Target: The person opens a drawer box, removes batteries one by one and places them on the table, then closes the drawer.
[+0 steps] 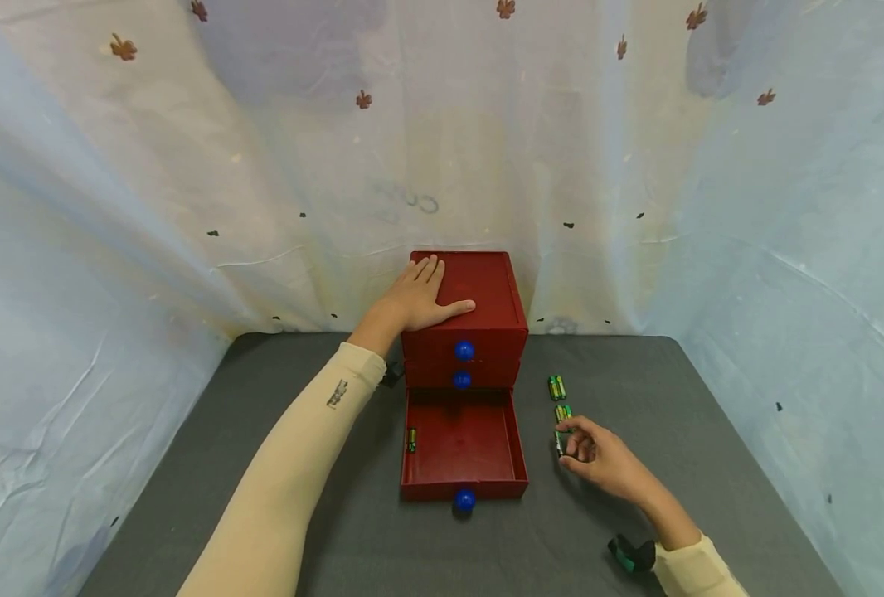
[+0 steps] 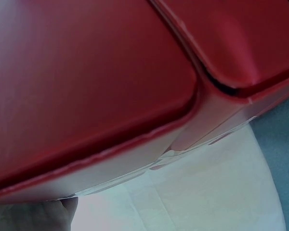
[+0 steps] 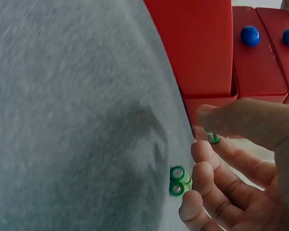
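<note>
My left hand [image 1: 418, 300] rests flat, fingers spread, on top of a red drawer cabinet [image 1: 487, 290]. The cabinet's bottom drawer [image 1: 479, 452] is pulled out, and one small green battery [image 1: 412, 440] lies along its left wall. To the right of that drawer, my right hand [image 1: 604, 460] pinches a battery [image 3: 212, 137] between thumb and index finger, the other fingers loosely curled. Just beyond this hand lies a pair of green batteries [image 1: 564, 413], with another pair [image 1: 557, 387] farther back. In the left wrist view only the cabinet's red surfaces [image 2: 96, 86] fill most of the picture.
Blue round knobs mark the drawers, among them the top knob [image 1: 464, 351] and the bottom knob [image 1: 464, 501]. The two upper drawers are closed. Everything stands on a grey cloth-covered table [image 1: 367, 539], with a pale patterned curtain [image 1: 457, 166] behind and at the sides.
</note>
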Tool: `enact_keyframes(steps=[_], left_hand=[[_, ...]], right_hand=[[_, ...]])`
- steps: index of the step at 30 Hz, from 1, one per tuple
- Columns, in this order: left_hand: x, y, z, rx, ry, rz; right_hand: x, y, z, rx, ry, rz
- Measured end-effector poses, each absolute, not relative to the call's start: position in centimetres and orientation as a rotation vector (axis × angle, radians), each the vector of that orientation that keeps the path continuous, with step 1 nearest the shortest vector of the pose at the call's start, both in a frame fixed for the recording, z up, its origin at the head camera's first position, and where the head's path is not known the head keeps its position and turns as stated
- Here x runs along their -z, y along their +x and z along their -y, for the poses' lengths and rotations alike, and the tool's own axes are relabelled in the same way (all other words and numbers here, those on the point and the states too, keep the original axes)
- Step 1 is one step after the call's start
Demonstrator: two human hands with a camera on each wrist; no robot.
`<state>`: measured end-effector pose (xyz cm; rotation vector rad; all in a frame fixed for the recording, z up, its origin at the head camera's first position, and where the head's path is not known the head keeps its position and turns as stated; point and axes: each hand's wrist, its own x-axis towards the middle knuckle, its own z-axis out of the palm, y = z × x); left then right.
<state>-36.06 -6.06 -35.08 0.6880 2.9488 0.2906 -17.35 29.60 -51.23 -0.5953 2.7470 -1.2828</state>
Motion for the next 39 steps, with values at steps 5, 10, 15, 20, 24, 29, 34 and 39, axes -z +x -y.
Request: enact_keyframes(steps=[5,10,15,20,24,29,34,39], left_hand=[[35.1,-36.1,6.0,-0.304,0.683,-2.952],[35.1,-36.1,6.0,-0.301,0.682,-2.957],[35.1,-36.0,6.0,-0.296,0.68,-2.96],[35.0,-35.8,6.0,-0.3,0.682,-2.955],[35.1,-35.9,6.0,-0.286,0.686,-2.955],[35.1,-36.0,5.9,-0.282,0.68,-2.959],[35.2,-36.1,5.9,-0.286,0.677,-2.961],[35.3,-36.2,5.9,-0.291,0.669,-2.964]], right_hand=[[51.6,-17.4,-30.1,1.247,-0.614,-2.766],[52.0,-17.4,-30.6,1.198,-0.592,-2.772],[52.3,-17.5,-30.9,1.134,-0.548,-2.764],[52.6,-17.6,-31.1,1.09,-0.559,-2.771],[52.7,-17.7,-31.2,1.067,-0.552,-2.78],[52.6,-17.7,-31.3,1.064,-0.553,-2.768],[52.4,-17.7,-31.4,1.076,-0.57,-2.749],[52.2,-17.5,-31.4,1.086,-0.577,-2.75]])
